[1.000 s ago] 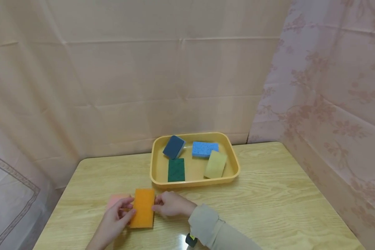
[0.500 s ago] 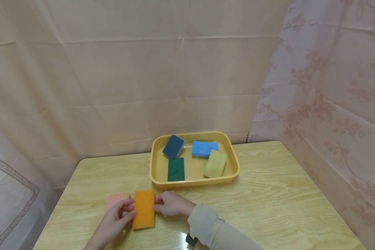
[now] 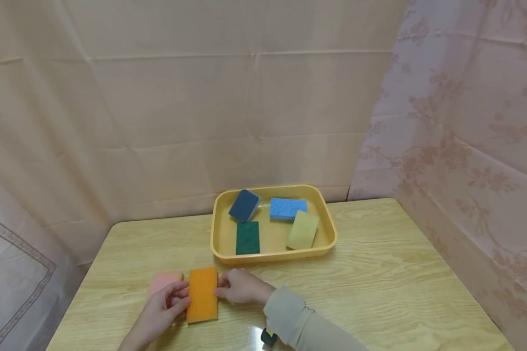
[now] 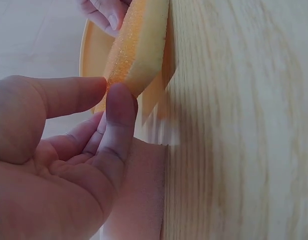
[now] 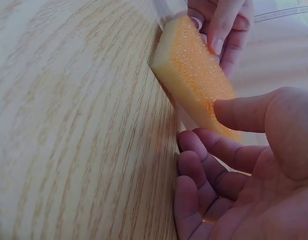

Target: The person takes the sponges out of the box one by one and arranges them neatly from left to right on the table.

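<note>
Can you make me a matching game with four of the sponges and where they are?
Sponges:
1. orange sponge
2. pink sponge
3. green sponge
4. yellow sponge

Places:
A. in the tray, toward its right end
B. held by the left hand and the right hand
C. in the tray, toward its left end
D. on the table, partly hidden by the left hand

Right pairs: 1-B, 2-D, 3-C, 4-A
</note>
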### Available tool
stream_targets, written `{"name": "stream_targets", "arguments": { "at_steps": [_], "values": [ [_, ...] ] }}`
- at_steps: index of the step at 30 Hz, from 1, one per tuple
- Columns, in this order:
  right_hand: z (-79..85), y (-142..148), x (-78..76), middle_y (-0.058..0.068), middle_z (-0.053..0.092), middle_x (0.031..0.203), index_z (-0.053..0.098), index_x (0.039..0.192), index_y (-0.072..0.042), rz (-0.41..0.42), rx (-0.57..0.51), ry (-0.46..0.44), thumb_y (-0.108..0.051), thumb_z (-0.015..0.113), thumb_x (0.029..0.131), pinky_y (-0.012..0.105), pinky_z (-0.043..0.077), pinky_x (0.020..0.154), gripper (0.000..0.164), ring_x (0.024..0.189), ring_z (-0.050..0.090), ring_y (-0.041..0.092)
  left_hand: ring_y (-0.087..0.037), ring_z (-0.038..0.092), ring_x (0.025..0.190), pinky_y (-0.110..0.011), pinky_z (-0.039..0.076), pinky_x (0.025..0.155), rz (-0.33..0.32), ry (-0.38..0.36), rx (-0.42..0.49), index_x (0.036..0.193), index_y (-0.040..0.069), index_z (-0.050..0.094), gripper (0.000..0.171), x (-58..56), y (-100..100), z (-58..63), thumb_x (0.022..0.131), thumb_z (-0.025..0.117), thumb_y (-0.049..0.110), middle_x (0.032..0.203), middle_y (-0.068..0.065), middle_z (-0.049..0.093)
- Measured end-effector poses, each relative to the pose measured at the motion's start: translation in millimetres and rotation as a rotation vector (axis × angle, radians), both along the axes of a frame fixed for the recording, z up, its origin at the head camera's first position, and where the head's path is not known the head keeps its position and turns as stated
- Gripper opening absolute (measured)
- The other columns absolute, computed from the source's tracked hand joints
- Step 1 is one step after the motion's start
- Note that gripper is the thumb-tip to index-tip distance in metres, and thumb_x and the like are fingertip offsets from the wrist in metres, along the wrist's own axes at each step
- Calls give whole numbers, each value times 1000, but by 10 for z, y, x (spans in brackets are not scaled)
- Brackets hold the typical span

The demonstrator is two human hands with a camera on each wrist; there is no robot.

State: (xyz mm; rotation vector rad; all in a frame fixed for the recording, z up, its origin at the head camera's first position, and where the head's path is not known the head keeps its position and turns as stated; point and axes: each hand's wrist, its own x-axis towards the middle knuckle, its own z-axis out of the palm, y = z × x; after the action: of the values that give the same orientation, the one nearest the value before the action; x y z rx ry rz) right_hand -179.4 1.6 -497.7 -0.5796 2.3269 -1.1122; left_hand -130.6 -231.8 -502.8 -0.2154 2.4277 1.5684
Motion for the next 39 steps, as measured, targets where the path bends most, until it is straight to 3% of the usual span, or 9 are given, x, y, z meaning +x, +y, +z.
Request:
{"name": "stream_targets", "arguments": {
  "at_steps": [11, 25, 39],
  "values": [
    [-11, 10, 14, -6, 58, 70, 68, 89, -14, -4, -6, -10, -25, 68, 99, 23, 41, 56, 14, 62, 51, 9, -21, 63, 89, -32, 60, 72, 5, -36, -10, 135, -7, 56, 38, 10, 16, 20, 98, 64, -1, 108, -12, 63],
    [-8, 24, 3, -7, 60, 73, 70, 92, -14, 5, 13, 15, -26, 68, 99, 23, 45, 62, 14, 66, 52, 8, -21, 63, 91, -32, 60, 72, 5, -24, 19, 135, -8, 56, 39, 22, 9, 17, 98, 64, 0, 109, -12, 64],
    [7, 13, 21, -6, 58, 69, 67, 86, -13, -13, 7, 30, -22, 69, 98, 21, 42, 56, 15, 61, 50, 7, -22, 64, 92, -32, 60, 72, -12, -2, 27, 137, -8, 54, 41, 38, -6, 18, 98, 64, 1, 111, -12, 64]
  ]
}}
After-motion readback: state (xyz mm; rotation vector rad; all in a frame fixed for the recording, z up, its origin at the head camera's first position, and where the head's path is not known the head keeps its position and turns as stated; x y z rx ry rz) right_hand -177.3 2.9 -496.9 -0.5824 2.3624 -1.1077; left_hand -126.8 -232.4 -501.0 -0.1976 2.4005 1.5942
